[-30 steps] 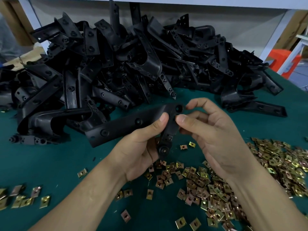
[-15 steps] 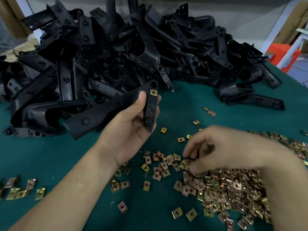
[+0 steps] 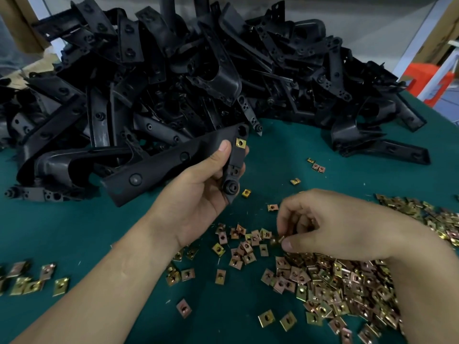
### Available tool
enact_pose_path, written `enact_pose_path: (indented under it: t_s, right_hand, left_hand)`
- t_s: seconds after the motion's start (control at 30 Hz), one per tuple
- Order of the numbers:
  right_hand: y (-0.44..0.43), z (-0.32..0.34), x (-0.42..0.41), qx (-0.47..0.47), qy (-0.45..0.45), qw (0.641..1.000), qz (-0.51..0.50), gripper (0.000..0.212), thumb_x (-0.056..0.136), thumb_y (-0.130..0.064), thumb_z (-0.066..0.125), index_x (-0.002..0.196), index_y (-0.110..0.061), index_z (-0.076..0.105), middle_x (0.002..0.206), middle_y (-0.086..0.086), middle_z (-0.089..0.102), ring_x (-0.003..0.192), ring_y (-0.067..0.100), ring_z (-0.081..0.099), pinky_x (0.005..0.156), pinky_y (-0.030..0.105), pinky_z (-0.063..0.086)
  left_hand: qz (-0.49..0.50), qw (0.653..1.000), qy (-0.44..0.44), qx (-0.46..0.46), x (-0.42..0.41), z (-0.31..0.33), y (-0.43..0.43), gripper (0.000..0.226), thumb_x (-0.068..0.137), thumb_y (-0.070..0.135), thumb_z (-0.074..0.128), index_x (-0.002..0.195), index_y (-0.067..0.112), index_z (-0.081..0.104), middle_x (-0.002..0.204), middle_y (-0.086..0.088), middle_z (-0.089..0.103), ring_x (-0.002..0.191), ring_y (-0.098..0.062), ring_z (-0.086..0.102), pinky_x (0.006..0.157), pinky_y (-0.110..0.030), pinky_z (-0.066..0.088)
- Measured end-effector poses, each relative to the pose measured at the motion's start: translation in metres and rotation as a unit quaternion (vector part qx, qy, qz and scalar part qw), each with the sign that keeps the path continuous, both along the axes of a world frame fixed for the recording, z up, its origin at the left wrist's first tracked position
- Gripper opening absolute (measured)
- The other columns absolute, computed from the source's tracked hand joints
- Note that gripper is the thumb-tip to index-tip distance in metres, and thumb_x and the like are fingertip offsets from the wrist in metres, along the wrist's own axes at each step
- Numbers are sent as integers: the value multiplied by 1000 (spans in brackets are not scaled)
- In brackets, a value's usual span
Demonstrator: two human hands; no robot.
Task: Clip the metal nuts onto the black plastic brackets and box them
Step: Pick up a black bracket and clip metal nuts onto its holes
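Observation:
My left hand (image 3: 198, 192) grips a long black plastic bracket (image 3: 159, 167) above the green table, thumb on its upper face. A brass metal nut (image 3: 240, 143) is clipped on the bracket's short arm near the thumb. Lower right, my right hand (image 3: 330, 227) hovers over the heap of loose metal nuts (image 3: 335, 279), its thumb and fingertips pinching one small nut (image 3: 277, 240) at the heap's left edge.
A big pile of black brackets (image 3: 198, 70) fills the back of the green table (image 3: 62, 232). More nuts lie scattered at the left front (image 3: 32, 279) and far right (image 3: 434, 219). A red stool (image 3: 429, 80) stands beyond the table's right edge.
My right hand left the bracket, dropped to the nut heap and now pinches a nut. A nut is now clipped on the bracket, which my left hand shifted slightly left and up.

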State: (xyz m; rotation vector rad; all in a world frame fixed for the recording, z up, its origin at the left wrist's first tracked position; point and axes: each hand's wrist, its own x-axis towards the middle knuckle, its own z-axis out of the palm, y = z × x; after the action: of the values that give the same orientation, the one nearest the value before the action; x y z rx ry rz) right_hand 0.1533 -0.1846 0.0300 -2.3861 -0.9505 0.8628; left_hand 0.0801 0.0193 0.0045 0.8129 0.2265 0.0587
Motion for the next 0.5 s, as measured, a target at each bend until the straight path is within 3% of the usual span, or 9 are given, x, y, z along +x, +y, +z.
enact_pose_path:
  t_s: [0.13, 0.3, 0.5]
  right_hand:
    - [1, 1, 2, 52, 33, 998, -14, 17, 83, -24, 82, 93, -30, 70, 87, -3, 71, 83, 15, 66, 76, 29, 56]
    - [5, 0, 5, 93, 57, 993, -36, 11, 80, -22, 84, 89, -26, 80, 83, -11, 76, 75, 1, 68, 69, 13, 50]
    - [5, 0, 5, 172, 64, 979, -86, 13, 88, -22, 74, 93, -32, 81, 79, -6, 76, 70, 3, 67, 66, 15, 52]
  left_hand:
    - [2, 1000, -2, 3, 0, 1, 0, 26, 81, 31, 70, 97, 16, 83, 110, -1, 75, 87, -10, 68, 64, -19, 54]
    - [-1, 1000, 2, 10, 0, 1, 0, 27, 78, 33, 72, 96, 17, 83, 109, 1, 75, 87, -8, 68, 65, -18, 54]
    - [-1, 1000, -4, -1, -1, 0, 0, 25, 78, 32, 72, 94, 17, 83, 109, -1, 75, 86, -9, 70, 63, -19, 54]
